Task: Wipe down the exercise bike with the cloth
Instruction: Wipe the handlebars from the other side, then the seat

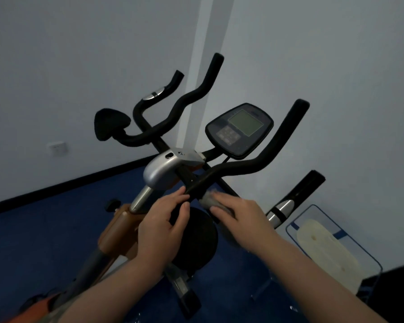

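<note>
The exercise bike fills the middle of the view, with black padded handlebars (261,157), a display console (239,129) and a silver stem cover (161,170). My right hand (238,217) grips a grey cloth (209,199) wrapped against the near end of the right handlebar bar. My left hand (163,220) lies beside it, its fingers touching the same black bar just left of the cloth. A round black pad (201,241) sits below both hands. The bike's orange frame (119,227) runs down to the lower left.
Pale walls meet in a corner behind the bike, with a wall socket (56,148) at the left. The floor (44,229) is dark blue. A clear plastic bin (331,250) holding a pale flat object stands at the right, with a dark object (392,292) beside it.
</note>
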`<state>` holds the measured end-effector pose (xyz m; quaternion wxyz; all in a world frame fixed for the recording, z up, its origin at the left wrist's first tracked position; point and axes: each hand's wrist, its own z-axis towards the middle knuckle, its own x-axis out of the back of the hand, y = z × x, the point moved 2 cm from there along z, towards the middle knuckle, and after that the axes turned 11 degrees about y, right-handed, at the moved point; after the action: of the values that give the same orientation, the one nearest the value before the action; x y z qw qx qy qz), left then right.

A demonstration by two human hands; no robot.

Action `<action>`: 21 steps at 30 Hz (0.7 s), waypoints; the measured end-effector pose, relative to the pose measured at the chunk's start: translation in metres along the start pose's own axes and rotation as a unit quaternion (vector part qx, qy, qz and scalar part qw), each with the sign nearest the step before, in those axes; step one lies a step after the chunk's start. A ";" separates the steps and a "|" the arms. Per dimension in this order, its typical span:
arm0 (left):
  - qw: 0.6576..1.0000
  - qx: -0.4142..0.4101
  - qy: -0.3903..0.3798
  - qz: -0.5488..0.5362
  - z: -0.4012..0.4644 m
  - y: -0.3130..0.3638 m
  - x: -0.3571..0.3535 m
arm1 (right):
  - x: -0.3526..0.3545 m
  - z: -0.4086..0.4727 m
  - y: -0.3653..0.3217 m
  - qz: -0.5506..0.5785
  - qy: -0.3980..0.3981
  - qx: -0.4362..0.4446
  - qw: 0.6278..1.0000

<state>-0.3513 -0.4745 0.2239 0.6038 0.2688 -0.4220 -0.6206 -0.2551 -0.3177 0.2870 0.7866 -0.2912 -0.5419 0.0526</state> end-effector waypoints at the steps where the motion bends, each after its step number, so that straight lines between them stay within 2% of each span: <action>1: 1.000 -0.002 0.003 0.002 0.000 0.000 0.000 | 0.005 -0.008 0.003 0.007 -0.025 -0.004 1.000; 3: 1.000 -0.004 0.010 0.004 0.000 0.001 0.000 | 0.012 -0.016 0.006 0.012 -0.030 -0.007 0.999; 9: 1.000 0.014 0.017 -0.001 -0.001 0.001 -0.002 | -0.007 0.014 -0.019 -0.062 0.081 0.011 0.995; 16: 1.000 0.016 0.023 -0.004 -0.001 0.004 0.000 | 0.020 -0.012 0.005 -0.057 0.020 0.025 0.998; 21: 0.999 0.024 0.031 0.007 -0.002 0.007 -0.001 | -0.018 0.017 -0.021 -0.176 0.039 0.058 0.982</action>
<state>-0.3460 -0.4732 0.2285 0.6145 0.2993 -0.4196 -0.5973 -0.2821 -0.3347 0.2873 0.8194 -0.1475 -0.5499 -0.0665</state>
